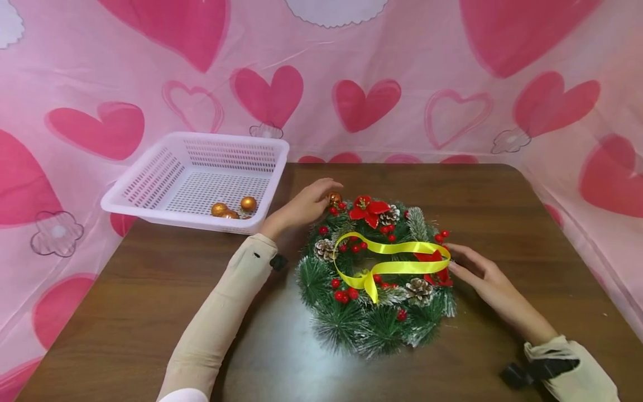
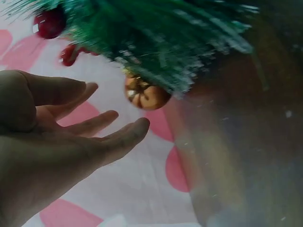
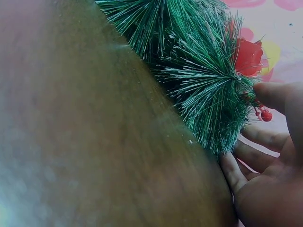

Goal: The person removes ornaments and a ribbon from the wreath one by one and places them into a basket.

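Observation:
A green wreath (image 1: pixel 351 326) with red flowers, red berries and pine cones lies on the table, and a yellow ribbon (image 1: pixel 397 268) loops across its middle. My left hand (image 1: pixel 306 204) is at the wreath's far left edge, beside a shiny gold ball ornament (image 2: pixel 149 97). In the left wrist view its fingers (image 2: pixel 128 139) are spread and apart from the ball, which hangs at the needles. At the right edge, my right hand (image 1: pixel 494 287) holds the wreath's rim, thumb above near a red flower (image 3: pixel 248 56) and fingers low against the outer needles.
A white perforated plastic basket (image 1: pixel 173 219) stands at the back left of the brown table (image 1: pixel 150 296). Several gold balls (image 1: pixel 248 204) lie in its near right corner. A pink cloth (image 1: pixel 311 50) with hearts hangs behind and beside the table.

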Demonstrator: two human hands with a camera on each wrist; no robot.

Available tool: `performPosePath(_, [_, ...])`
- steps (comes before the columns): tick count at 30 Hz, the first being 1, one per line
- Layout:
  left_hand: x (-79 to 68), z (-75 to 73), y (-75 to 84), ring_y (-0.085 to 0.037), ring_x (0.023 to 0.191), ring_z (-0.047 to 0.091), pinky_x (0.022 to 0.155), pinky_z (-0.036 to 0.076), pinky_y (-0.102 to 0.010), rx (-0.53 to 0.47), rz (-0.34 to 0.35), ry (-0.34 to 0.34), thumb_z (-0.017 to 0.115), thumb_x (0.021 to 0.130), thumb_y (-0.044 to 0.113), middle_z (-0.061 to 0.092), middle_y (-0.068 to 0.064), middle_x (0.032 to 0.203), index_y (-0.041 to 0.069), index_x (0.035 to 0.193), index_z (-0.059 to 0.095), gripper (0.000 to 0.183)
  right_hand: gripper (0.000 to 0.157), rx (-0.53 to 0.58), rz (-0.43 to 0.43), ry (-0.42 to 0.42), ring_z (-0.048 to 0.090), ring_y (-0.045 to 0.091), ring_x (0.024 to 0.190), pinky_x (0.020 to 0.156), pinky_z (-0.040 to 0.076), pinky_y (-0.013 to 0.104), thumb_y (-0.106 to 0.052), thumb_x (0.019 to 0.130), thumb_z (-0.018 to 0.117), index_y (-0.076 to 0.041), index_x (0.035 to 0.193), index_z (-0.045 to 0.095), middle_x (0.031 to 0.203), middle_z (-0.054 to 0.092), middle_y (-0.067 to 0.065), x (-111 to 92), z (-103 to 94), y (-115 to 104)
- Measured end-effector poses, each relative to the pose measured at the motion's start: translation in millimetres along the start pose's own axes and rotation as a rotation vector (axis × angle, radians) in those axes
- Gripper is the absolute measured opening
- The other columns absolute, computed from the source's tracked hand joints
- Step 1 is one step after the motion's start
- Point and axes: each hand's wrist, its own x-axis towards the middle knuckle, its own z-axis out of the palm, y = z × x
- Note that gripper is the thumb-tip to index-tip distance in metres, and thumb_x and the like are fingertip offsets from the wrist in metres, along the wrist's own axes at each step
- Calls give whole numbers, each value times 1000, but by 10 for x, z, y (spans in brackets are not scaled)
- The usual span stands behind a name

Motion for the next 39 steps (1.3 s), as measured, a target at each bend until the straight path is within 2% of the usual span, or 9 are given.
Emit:
performPosePath(6, [37, 74, -62, -33, 149, 22, 120, 22, -47, 41, -52, -148, 40, 98, -5, 26, -23, 159, 1, 149, 41, 52, 45, -1, -7, -5, 48, -6, 120, 91, 39, 8, -25, 105, 51, -14, 148, 45, 139, 53, 1, 0, -21, -23])
performPosePath(9, [29, 75, -70, -33, 147, 27, 118, 26, -47, 68, -59, -175, 41, 98, -2, 28, -22, 158, 2, 147, 45, 50, 45, -9, -10, -6, 48, -6, 120, 91, 39, 8, -25, 105, 50, -14, 148, 44, 139, 53, 3, 0, -21, -30])
performPosePath(11, [20, 67, -68, -33, 141, 36, 114, 33, -45, 73, -48, -157, 43, 98, -2, 36, -22, 153, 3, 144, 50, 47, 45, -13, -9, -6, 48, -6, 120, 91, 39, 8, -25, 105, 50, -14, 149, 44, 139, 53, 4, -1, -20, -31])
performPosePath(14, [5, 57, -66, -30, 120, 47, 99, 42, -42, 100, -32, -127, 49, 97, 0, 53, -19, 130, 4, 134, 57, 39, 45, -10, -10, -4, 48, -6, 120, 91, 39, 8, -25, 105, 51, -14, 148, 45, 139, 54, 2, 2, -18, -20])
performPosePath(17, [-3, 57, -73, -26, 100, 45, 85, 40, -39, 143, -24, -115, 53, 95, 1, 58, -13, 103, 3, 125, 61, 31, 45, -1, -9, -6, 48, -6, 120, 91, 39, 8, -25, 105, 51, -13, 148, 45, 139, 53, 1, 7, -10, -5])
performPosePath(19, [-11, 54, -71, -25, 95, 43, 82, 38, -38, 166, -33, -122, 55, 94, 1, 58, -10, 96, 4, 122, 61, 29, 45, 2, -6, -8, 48, -6, 120, 91, 39, 8, -25, 105, 51, -13, 148, 44, 139, 53, 1, 10, -5, 4])
performPosePath(26, [-34, 0, -72, -27, 101, 57, 90, 47, -42, 171, -38, -111, 65, 89, 5, 66, -12, 107, 4, 117, 63, 28, 46, -12, 18, -12, 46, -7, 120, 91, 38, 8, -27, 105, 50, -13, 149, 44, 141, 52, 6, 2, 3, 13])
performPosePath(33, [-27, -78, -91, -23, 101, 62, 88, 49, -39, 109, -79, -18, 74, 83, 8, 69, -9, 111, 6, 112, 61, 32, 47, -25, 40, -23, 45, -6, 121, 90, 39, 9, -30, 106, 49, -15, 149, 43, 144, 49, 10, 5, -9, 1])
performPosePath(39, [-31, -141, -84, -22, 102, 62, 90, 48, -38, 105, -98, 34, 77, 82, 13, 70, -9, 108, 7, 108, 62, 31, 45, -32, 22, -21, 46, -3, 122, 90, 40, 10, -29, 106, 49, -19, 149, 44, 143, 50, 8, 14, -9, 12])
